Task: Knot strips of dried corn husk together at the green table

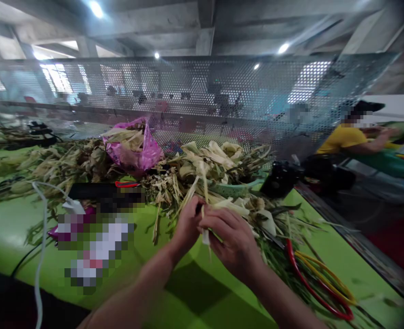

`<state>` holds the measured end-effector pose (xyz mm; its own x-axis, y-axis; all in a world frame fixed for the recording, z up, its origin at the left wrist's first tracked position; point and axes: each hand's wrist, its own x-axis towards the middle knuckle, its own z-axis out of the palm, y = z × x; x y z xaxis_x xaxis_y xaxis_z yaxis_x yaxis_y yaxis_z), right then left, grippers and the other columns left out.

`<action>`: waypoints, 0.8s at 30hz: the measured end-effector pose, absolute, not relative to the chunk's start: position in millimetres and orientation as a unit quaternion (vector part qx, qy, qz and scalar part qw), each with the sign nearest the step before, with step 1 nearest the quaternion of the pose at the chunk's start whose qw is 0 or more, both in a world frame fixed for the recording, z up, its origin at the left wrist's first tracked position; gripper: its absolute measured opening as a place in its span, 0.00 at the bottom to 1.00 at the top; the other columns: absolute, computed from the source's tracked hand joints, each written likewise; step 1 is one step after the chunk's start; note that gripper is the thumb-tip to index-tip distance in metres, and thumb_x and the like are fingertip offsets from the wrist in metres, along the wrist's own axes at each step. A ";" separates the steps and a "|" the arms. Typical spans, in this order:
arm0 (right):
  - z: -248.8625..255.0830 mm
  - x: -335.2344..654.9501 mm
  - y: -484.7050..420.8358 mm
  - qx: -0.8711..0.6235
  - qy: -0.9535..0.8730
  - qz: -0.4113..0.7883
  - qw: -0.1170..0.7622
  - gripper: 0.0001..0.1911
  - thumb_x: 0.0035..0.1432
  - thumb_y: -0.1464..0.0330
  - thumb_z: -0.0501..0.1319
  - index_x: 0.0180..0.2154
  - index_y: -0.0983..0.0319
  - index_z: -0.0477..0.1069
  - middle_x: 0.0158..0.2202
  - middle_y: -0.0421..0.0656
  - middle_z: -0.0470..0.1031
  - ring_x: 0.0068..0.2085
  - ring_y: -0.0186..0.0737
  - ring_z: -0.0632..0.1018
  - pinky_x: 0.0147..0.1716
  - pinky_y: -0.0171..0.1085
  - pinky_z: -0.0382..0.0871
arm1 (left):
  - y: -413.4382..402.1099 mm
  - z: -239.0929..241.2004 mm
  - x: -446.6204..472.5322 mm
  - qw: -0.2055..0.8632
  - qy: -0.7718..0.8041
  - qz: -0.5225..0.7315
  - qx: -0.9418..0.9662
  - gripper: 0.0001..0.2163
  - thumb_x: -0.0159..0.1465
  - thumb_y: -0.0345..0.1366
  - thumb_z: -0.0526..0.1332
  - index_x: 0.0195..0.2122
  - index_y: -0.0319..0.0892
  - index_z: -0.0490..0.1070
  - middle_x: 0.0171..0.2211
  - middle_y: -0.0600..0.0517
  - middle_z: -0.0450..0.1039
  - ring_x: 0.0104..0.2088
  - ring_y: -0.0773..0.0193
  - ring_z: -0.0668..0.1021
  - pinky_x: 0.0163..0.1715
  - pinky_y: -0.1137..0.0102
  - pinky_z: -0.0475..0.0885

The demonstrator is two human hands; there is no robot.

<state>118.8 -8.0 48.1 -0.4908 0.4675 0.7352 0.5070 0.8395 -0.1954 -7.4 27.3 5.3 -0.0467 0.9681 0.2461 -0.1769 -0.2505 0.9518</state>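
My left hand (188, 224) and my right hand (234, 237) meet above the green table, both closed. Between their fingers is a pale strip of corn husk (205, 189), which stands up above them with a short end hanging below. Just beyond, a light green basket (234, 189) is heaped with dry corn husks (218, 157). More loose husk pieces lie around its base. To the right of my right hand are scissors with red handles (299, 274), beside a yellow-handled pair (328, 274). My fingertips partly hide the grip on the strip.
A pink plastic bag (133, 153) of husks stands at the back, by a perforated metal screen (188, 87). A white cable (42, 246) crosses the table's left side. A black object (280, 178) stands right of the basket. A person in yellow (342, 139) sits at far right.
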 end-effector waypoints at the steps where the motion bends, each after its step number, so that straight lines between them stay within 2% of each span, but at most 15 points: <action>1: 48.2 121.0 -6.7 -0.286 -0.856 -0.013 0.431 0.06 0.57 0.76 0.59 0.36 0.60 0.71 0.36 0.43 0.75 0.38 0.41 0.74 0.39 0.40 0.65 | 29.5 6.6 -9.2 0.483 0.384 0.618 0.487 0.05 0.56 0.35 0.61 0.28 0.40 0.66 0.26 0.56 0.64 0.28 0.70 0.65 0.30 0.74 0.62; 4: 45.8 127.7 1.4 -0.338 -0.810 0.052 0.477 0.05 0.57 0.74 0.60 0.36 0.59 0.71 0.35 0.42 0.76 0.37 0.39 0.75 0.38 0.37 0.67 | 33.1 9.8 -11.3 0.570 0.334 0.633 0.403 0.08 0.58 0.38 0.62 0.30 0.40 0.66 0.25 0.57 0.63 0.25 0.73 0.64 0.26 0.77 0.60; 7: 39.7 133.0 12.2 -0.392 -0.763 0.109 0.502 0.01 0.57 0.71 0.61 0.34 0.59 0.71 0.32 0.41 0.76 0.34 0.38 0.76 0.35 0.36 0.69 | 31.3 13.3 -10.2 0.645 0.294 0.617 0.343 0.10 0.55 0.39 0.66 0.31 0.40 0.67 0.25 0.57 0.64 0.24 0.75 0.66 0.25 0.79 0.61; 11: 31.1 138.4 22.0 -0.428 -0.744 0.119 0.500 0.01 0.57 0.68 0.62 0.33 0.59 0.72 0.32 0.41 0.76 0.34 0.39 0.76 0.36 0.36 0.69 | 25.9 20.8 -10.6 0.688 0.276 0.588 0.323 0.10 0.52 0.33 0.67 0.34 0.41 0.70 0.29 0.55 0.70 0.28 0.74 0.71 0.29 0.79 0.65; 14: 30.1 140.5 23.7 -0.436 -0.744 0.097 0.497 0.02 0.58 0.68 0.61 0.33 0.59 0.72 0.33 0.41 0.76 0.34 0.39 0.76 0.37 0.38 0.69 | 23.1 25.3 -13.6 0.716 0.267 0.560 0.320 0.12 0.49 0.27 0.65 0.36 0.40 0.72 0.32 0.53 0.73 0.31 0.71 0.74 0.34 0.77 0.67; 16: 31.7 140.6 23.1 -0.435 -0.754 0.074 0.487 0.02 0.58 0.69 0.60 0.33 0.59 0.72 0.33 0.42 0.76 0.35 0.40 0.75 0.37 0.38 0.68 | 22.7 25.2 -15.0 0.719 0.266 0.550 0.331 0.13 0.49 0.26 0.64 0.37 0.40 0.73 0.33 0.53 0.73 0.32 0.70 0.74 0.35 0.76 0.67; 21: 34.9 138.4 19.9 -0.412 -0.801 -0.023 0.433 0.05 0.59 0.70 0.58 0.34 0.59 0.73 0.33 0.44 0.76 0.38 0.43 0.74 0.38 0.41 0.66 | 27.7 18.1 -13.7 0.666 0.308 0.566 0.377 0.13 0.52 0.36 0.67 0.38 0.40 0.73 0.33 0.52 0.73 0.33 0.69 0.74 0.37 0.74 0.68; 24: 34.6 136.9 17.1 -0.393 -0.831 -0.103 0.380 0.10 0.59 0.71 0.58 0.42 0.57 0.74 0.43 0.45 0.76 0.46 0.46 0.72 0.45 0.45 0.63 | 31.3 16.6 -13.3 0.664 0.292 0.588 0.357 0.13 0.52 0.38 0.68 0.36 0.39 0.72 0.31 0.52 0.74 0.32 0.69 0.74 0.36 0.74 0.68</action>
<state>136.9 17.1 34.6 -0.4032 0.5751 0.7119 0.7313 0.6701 -0.1271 -13.3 31.3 16.6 0.1374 0.9900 0.0321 -0.5725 0.0529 0.8182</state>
